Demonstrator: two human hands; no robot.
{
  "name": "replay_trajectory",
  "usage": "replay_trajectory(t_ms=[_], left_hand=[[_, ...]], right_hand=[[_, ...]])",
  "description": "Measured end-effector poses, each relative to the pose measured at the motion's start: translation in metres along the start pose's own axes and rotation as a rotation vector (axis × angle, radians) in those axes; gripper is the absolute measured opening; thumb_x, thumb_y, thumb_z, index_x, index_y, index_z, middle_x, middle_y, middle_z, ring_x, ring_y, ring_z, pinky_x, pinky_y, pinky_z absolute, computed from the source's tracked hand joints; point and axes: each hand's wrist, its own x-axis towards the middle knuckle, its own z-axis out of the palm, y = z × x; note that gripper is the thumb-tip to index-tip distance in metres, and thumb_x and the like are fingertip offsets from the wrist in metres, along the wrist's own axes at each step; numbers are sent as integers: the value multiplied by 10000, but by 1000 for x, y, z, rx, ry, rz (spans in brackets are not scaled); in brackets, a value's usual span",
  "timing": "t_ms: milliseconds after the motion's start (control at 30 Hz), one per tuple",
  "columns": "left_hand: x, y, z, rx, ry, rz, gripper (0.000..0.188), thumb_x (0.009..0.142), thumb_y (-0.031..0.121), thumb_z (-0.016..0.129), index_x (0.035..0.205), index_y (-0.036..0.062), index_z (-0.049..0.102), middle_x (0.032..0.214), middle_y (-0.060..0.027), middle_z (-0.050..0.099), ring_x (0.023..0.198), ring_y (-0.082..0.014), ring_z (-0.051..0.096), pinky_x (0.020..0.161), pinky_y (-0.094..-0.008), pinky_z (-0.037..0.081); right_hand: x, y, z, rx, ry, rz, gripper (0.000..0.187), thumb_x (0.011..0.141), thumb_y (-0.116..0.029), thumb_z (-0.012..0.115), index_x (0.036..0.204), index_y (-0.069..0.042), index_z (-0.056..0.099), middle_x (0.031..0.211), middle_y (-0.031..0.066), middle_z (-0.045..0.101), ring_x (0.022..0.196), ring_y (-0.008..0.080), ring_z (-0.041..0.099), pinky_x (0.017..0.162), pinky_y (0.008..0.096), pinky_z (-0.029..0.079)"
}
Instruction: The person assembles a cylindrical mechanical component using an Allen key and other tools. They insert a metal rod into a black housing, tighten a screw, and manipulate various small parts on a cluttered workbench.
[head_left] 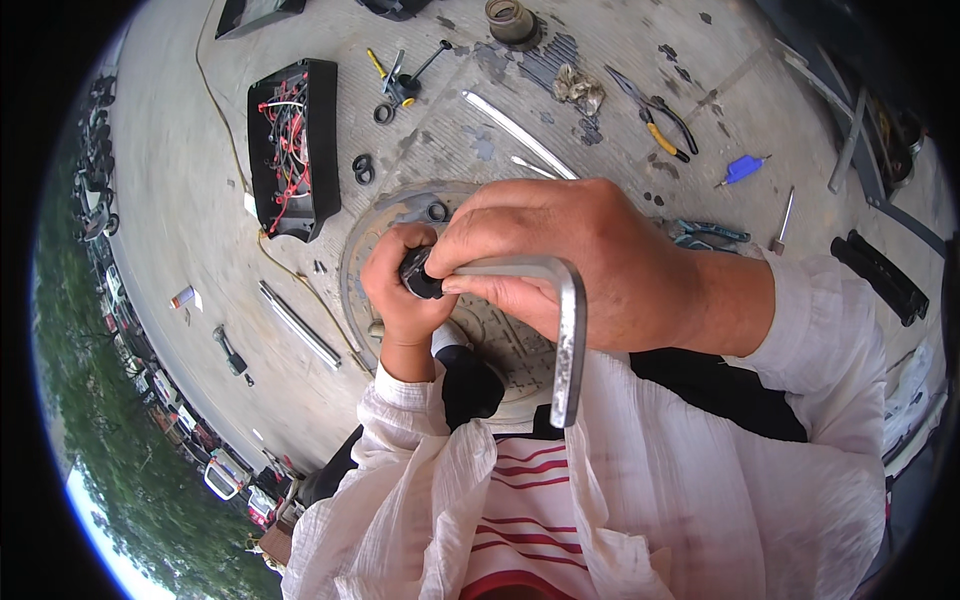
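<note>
My left hand (pixel 395 290) is closed around a black, round-ended part (pixel 418 274) with a hollow in its end. In my right hand (pixel 590 250) is a large L-shaped hex key (pixel 568 350), gripped between thumb and fingers. One arm of the key runs left to the black part's open end; the other points down toward my shirt. Whether its tip sits inside the hollow cannot be made out, as my right fingertips cover that spot. Just beyond my hands, a small black ring (pixel 437 212) lies on a round metal cover (pixel 510 350) in the ground.
A black box (pixel 325 150) full of red and black wires stands at the left. Farther off lie a metal rod (pixel 520 135), yellow-handled pliers (pixel 655 125), a blue tool (pixel 743 169) and black rings (pixel 363 169). Two metal tubes (pixel 300 325) lie near my left arm.
</note>
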Motion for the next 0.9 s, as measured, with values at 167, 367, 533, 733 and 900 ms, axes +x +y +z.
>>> replay_trajectory(t_ms=[167, 367, 533, 733, 900], left_hand=[[-3, -4, 1, 4, 4, -15, 377, 651, 301, 795, 759, 34, 552, 688, -82, 570, 594, -220, 560, 576, -292, 452], [6, 12, 7, 46, -34, -13, 352, 622, 239, 804, 785, 23, 579, 695, -85, 581, 598, -216, 564, 576, -298, 449], [6, 8, 10, 146, -20, 15, 329, 628, 201, 804, 795, 29, 579, 684, -85, 572, 597, -219, 567, 576, -306, 452], [11, 15, 19, 147, -47, 0, 316, 633, 164, 815, 786, 35, 571, 668, -65, 561, 566, -183, 538, 538, -283, 433], [14, 19, 23, 167, -150, -150, 269, 635, 94, 783, 778, 42, 561, 649, -50, 534, 568, -147, 505, 537, -273, 416]], right_hand=[[-2, 1, 7, -36, 27, -15, 222, 770, -10, 699, 968, -56, 611, 860, 101, 644, 743, 280, 643, 631, 337, 516], [-4, 6, 10, -43, 98, 50, 165, 781, -33, 708, 912, -44, 608, 826, 102, 646, 728, 279, 641, 629, 334, 512], [-7, 10, 8, -105, 103, 127, 120, 794, -29, 703, 891, -19, 633, 833, 94, 660, 730, 254, 648, 642, 322, 515], [-13, 14, 2, 21, 131, 178, 102, 825, -14, 676, 920, 2, 642, 837, 85, 673, 747, 164, 648, 645, 278, 517], [-16, 16, -3, 110, 107, 356, 68, 863, 19, 625, 931, 14, 631, 846, 66, 659, 753, 104, 628, 653, 232, 516]])
